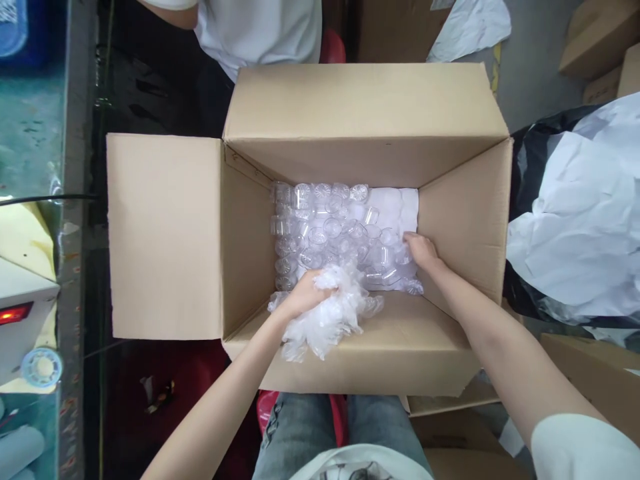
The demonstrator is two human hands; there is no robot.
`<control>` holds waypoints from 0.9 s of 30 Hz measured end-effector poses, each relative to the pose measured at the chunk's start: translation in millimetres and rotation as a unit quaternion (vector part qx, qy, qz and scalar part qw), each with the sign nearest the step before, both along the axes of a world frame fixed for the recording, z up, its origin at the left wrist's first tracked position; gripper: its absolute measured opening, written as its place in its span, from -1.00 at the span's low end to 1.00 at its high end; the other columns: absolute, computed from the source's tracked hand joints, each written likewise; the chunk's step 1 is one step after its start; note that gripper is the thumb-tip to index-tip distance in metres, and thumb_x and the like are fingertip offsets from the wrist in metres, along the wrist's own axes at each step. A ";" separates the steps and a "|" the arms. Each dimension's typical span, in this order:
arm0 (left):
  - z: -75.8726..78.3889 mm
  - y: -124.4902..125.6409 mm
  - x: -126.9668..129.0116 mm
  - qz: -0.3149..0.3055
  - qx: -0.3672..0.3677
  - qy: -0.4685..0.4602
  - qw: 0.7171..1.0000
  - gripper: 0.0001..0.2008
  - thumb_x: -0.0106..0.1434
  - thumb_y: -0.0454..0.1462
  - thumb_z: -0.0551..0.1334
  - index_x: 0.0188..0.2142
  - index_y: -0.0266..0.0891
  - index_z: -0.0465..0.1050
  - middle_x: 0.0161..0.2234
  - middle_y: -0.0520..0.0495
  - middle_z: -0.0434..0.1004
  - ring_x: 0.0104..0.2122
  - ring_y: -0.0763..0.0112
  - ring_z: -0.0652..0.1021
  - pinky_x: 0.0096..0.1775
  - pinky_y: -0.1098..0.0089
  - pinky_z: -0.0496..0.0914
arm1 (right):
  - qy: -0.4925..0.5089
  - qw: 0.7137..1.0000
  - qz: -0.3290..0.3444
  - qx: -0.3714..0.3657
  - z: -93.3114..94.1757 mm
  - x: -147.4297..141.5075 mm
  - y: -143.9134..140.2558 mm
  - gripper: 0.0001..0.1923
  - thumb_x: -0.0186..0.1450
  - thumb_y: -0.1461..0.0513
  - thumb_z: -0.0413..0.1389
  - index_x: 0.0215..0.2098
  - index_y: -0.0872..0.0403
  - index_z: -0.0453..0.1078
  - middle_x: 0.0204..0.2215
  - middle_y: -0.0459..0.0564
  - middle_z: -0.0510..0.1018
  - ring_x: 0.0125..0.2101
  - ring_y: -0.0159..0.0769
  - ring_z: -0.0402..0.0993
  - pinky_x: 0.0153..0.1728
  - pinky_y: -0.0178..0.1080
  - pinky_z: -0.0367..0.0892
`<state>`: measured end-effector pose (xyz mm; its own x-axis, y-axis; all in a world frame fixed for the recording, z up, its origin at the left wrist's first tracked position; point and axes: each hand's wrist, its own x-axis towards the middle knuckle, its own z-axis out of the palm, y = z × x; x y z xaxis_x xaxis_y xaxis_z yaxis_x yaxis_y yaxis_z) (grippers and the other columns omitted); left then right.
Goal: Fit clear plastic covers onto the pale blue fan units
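A deep cardboard box [365,120] stands before me with its flaps folded out. Many small clear plastic containers [333,227] lie in it, lined up along the left and more jumbled towards the right, over a white paper sheet [393,203]. Bunched clear plastic bags [330,317] are gripped in my left hand [311,293], above the box's near side. My right hand [421,252] reaches down inside the right wall, its fingers curled at the edge of the containers. What those fingertips hold, if anything, is hidden.
A green-topped workbench [35,153] with a tape roll [42,367] runs along the left. Across the box sits a person in a white shirt [260,30]. Crumpled white paper [580,213] in a black bag stands right, with cardboard boxes [600,40] behind.
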<state>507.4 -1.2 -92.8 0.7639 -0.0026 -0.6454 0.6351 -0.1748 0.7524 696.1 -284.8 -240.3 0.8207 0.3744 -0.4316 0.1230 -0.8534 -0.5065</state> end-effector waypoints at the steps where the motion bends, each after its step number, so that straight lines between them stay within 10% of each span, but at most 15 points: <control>1: -1.5 -2.0 0.8 -0.006 -0.003 0.001 1.000 -0.94 0.03 -0.32 0.23 -0.51 -0.29 0.46 -0.41 -0.08 0.60 -0.39 0.32 0.54 -0.34 0.41 0.41 | 0.013 1.000 0.012 0.000 0.9 3.7 2.3 -0.81 0.39 0.15 0.10 -0.18 0.12 0.43 -0.23 -0.01 0.52 -0.29 -0.32 0.49 -0.24 -0.19 0.45; 8: -9.8 -12.6 7.6 -0.010 0.034 -0.026 0.999 -0.86 0.06 -0.34 0.19 -0.34 -0.29 0.46 -0.29 -0.11 0.60 -0.26 0.25 0.56 -0.19 0.32 0.42 | 0.044 0.997 0.060 0.035 31.7 -5.0 23.1 -0.78 0.38 0.15 0.10 -0.31 0.16 0.43 -0.35 -0.07 0.52 -0.35 -0.33 0.49 -0.26 -0.20 0.45; 13: -9.0 -35.0 25.2 -0.051 0.047 -0.073 0.995 -0.36 -0.02 -0.38 0.26 0.12 -0.20 0.30 -0.10 -0.10 0.55 -0.13 0.19 0.54 -0.06 0.27 0.37 | 0.055 0.983 0.119 0.127 85.7 -54.4 56.6 -0.80 0.36 0.18 0.14 -0.36 0.15 0.44 -0.40 -0.08 0.53 -0.35 -0.33 0.49 -0.22 -0.17 0.42; 17: -9.7 -55.5 39.3 -0.078 0.046 -0.076 0.993 -0.65 0.03 -0.41 0.21 -0.14 -0.24 0.49 -0.25 -0.05 0.60 -0.23 0.26 0.57 -0.18 0.37 0.39 | 0.073 0.969 0.132 0.193 113.7 -78.7 70.1 -0.84 0.36 0.22 0.13 -0.35 0.13 0.46 -0.43 -0.09 0.53 -0.36 -0.34 0.48 -0.23 -0.18 0.42; 21: -17.0 -64.8 48.0 -0.073 0.090 -0.023 0.993 -0.92 0.15 -0.35 0.22 -0.40 -0.32 0.50 -0.43 -0.05 0.56 -0.35 0.31 0.56 -0.25 0.32 0.41 | 0.104 0.963 0.084 0.233 108.6 -85.8 66.7 -0.86 0.37 0.23 0.12 -0.25 0.17 0.45 -0.37 -0.07 0.56 -0.35 -0.33 0.53 -0.24 -0.18 0.46; 27: -35.7 -58.5 65.9 -0.037 0.098 0.037 0.994 -0.83 0.24 -0.23 0.27 -0.27 -0.34 0.47 -0.29 -0.05 0.56 -0.26 0.36 0.55 -0.14 0.22 0.44 | 0.101 0.979 -0.013 0.179 89.7 -96.6 80.2 -0.81 0.40 0.26 0.08 -0.05 0.17 0.41 -0.17 0.02 0.56 -0.17 -0.25 0.53 -0.10 -0.09 0.46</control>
